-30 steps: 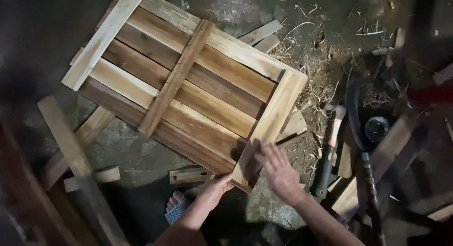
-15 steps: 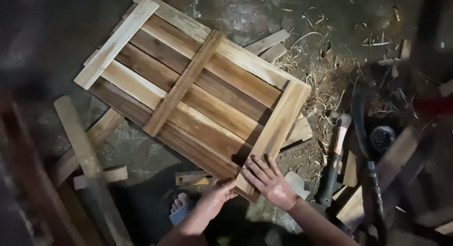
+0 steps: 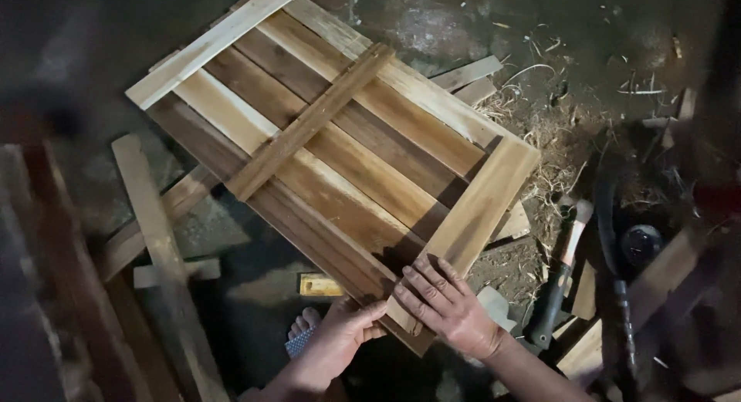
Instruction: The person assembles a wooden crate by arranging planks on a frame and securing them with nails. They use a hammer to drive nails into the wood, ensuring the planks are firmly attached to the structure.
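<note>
A slatted wooden panel (image 3: pixel 332 163) lying on the littered floor (image 3: pixel 463 32) is steadied at its near corner, the left hand (image 3: pixel 340 342) gripping the edge, the right hand (image 3: pixel 451 309) pressed flat with fingers (image 3: pixel 421 282) spread; fastening, judged next, calls for the hammer (image 3: pixel 559 275) just beside.

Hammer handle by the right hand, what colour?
Black grip, pale wooden upper part of the hammer; head view.

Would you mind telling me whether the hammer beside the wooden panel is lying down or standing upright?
Lying down: the hammer rests flat among the wood scraps, its handle along the ground, right of the panel; neither hand touches it.
</note>
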